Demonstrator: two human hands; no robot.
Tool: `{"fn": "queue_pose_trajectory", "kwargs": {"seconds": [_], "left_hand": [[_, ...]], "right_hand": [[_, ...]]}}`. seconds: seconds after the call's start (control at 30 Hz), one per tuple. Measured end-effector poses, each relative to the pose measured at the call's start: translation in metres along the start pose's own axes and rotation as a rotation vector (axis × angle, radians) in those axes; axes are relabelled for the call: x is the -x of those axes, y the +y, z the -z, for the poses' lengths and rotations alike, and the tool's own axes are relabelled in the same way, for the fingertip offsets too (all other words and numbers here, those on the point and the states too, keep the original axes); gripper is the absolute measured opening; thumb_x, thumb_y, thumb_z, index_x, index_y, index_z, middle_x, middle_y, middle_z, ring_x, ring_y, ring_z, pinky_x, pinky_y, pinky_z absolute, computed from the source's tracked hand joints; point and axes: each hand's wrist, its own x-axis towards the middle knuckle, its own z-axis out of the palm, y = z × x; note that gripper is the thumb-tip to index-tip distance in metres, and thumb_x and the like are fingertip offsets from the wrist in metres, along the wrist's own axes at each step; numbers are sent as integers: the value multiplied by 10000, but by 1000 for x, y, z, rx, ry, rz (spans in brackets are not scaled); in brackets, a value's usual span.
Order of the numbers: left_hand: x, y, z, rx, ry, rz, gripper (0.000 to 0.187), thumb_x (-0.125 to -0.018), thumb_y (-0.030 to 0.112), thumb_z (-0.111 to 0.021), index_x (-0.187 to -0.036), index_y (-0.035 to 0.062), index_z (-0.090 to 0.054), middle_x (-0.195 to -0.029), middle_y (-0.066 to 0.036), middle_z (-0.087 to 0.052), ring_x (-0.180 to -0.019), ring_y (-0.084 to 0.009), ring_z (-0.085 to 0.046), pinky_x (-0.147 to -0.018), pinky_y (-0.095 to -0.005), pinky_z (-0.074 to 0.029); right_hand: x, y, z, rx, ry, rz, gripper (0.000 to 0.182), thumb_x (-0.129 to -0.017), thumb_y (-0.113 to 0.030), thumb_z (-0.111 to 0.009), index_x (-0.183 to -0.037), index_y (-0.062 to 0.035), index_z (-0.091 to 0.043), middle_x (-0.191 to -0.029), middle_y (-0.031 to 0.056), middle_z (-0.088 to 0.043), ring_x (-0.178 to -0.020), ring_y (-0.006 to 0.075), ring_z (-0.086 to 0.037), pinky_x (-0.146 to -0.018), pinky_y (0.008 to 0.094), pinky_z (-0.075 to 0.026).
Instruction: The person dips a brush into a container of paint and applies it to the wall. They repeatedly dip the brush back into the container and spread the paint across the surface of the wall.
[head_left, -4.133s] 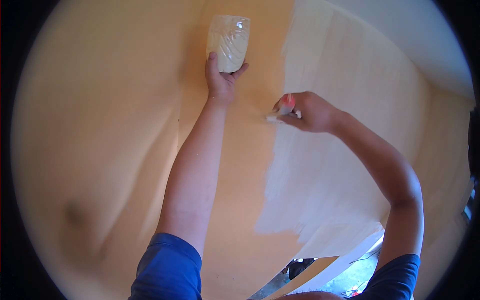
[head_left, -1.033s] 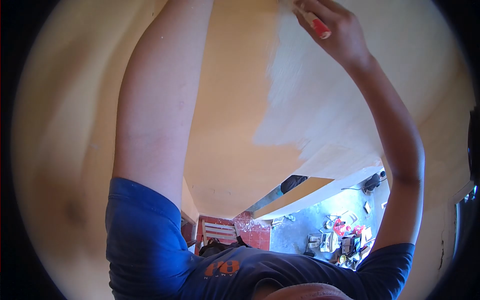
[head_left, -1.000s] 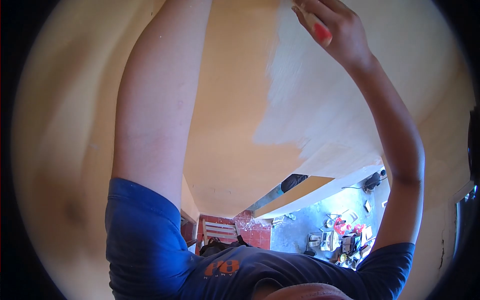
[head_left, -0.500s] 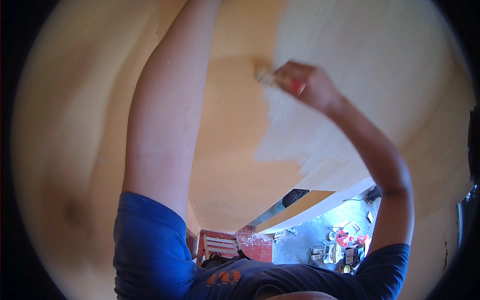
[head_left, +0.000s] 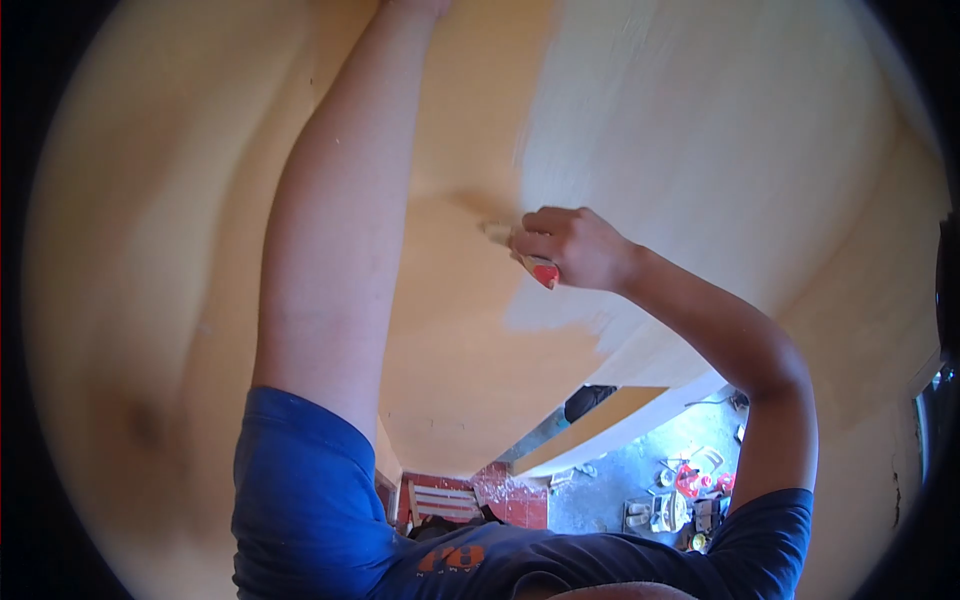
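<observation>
My right hand (head_left: 575, 248) is closed around a paintbrush (head_left: 545, 273) whose handle end is red. Its pale bristles (head_left: 495, 233) point left and are at the wall, just past the edge of the light coat. The wall (head_left: 450, 290) is peach-orange on the left, with a whitish painted area (head_left: 680, 140) on the right. My left arm stretches up along the left side of the view. Only a bit of my left hand (head_left: 428, 5) shows at the top edge, so its fingers and anything in them are hidden.
Far below are a red tiled floor (head_left: 520, 500) and a grey floor (head_left: 620, 485). A slatted wooden piece (head_left: 445, 502) stands on the tiles. Several cluttered items, some red (head_left: 690, 480), lie on the grey floor. A ledge (head_left: 600, 425) juts out below the wall.
My right hand and the paintbrush have moved down the view and slightly left. My left hand now shows a little more at the top edge.
</observation>
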Motion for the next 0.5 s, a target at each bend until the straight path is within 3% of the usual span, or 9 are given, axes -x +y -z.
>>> {"fn": "queue_pose_trajectory", "kwargs": {"seconds": [0.13, 0.27, 0.3, 0.33, 0.37, 0.4, 0.47, 0.5], "left_hand": [[5, 0, -3, 4, 17, 4, 675, -834, 631, -446, -1231, 87, -493, -1123, -89, -601, -985, -243, -579, -844, -458, -493], [8, 5, -9, -99, -76, -77, 689, -856, 599, -397, -1279, 55, -402, -1166, -143, -535, -1015, -304, -560, -904, -542, -476], [7, 5, -7, -49, -49, -56, 671, -857, 563, -434, -1280, 45, -385, -1199, -149, -515, -1029, -315, -559, -897, -537, -484], [7, 4, -6, 2, -19, -30, 658, -859, 527, -472, -1282, 35, -368, -1232, -155, -495, -1042, -325, -558, -889, -532, -491], [9, 2, -5, 3, -28, -41, 658, -859, 527, -472, -1282, 35, -368, -1232, -155, -495, -1042, -325, -558, -889, -532, -491], [9, 4, -4, 2, -7, -30, 668, -857, 534, -464, -1288, 33, -365, -1232, -154, -497, -1038, -324, -559, -893, -531, -488], [11, 1, -2, 1, 12, -28, 678, -856, 541, -457, -1293, 31, -363, -1231, -153, -500, -1035, -323, -560, -898, -530, -485], [11, 1, 1, 1, -9, -12, 671, -859, 536, -458, -1290, 29, -367, -1229, -151, -503, -1035, -322, -559, -891, -527, -489]], "right_hand": [[-19, 44, 54, -13, 174, -58, 137, -773, -77, -680, -896, -71, -620, -880, 73, -625, -780, 255, -613, -666, 343, -514], [-57, 99, 187, 66, 526, -245, 181, -811, -108, -697, -961, -36, -625, -891, 31, -657, -804, 117, -608, -728, 279, -494], [-67, 107, 222, 247, 574, -280, 190, -827, -137, -683, -986, -49, -625, -891, 42, -669, -800, 125, -623, -721, 272, -495], [-75, 120, 247, 397, 699, -240, 207, -858, -294, -604, -980, -126, -608, -888, 109, -652, -826, 300, -625, -730, 375, -494], [-82, 95, 267, 419, 722, -214, 104, -838, -70, -622, -935, -48, -594, -895, 80, -624, -751, 252, -618, -651, 339, -513], [-85, 100, 272, 433, 729, -203, 104, -838, -70, -622, -935, -48, -594, -895, 80, -624, -751, 252, -618, -651, 339, -513], [-92, 118, 270, 567, 836, -156, 237, -851, -304, -611, -1014, -132, -609, -898, 109, -650, -842, 305, -620, -737, 383, -493], [-92, 123, 252, 387, 703, -218, 252, -830, -289, -625, -1040, -149, -621, -949, 108, -643, -870, 308, -610, -760, 385, -491]]}}
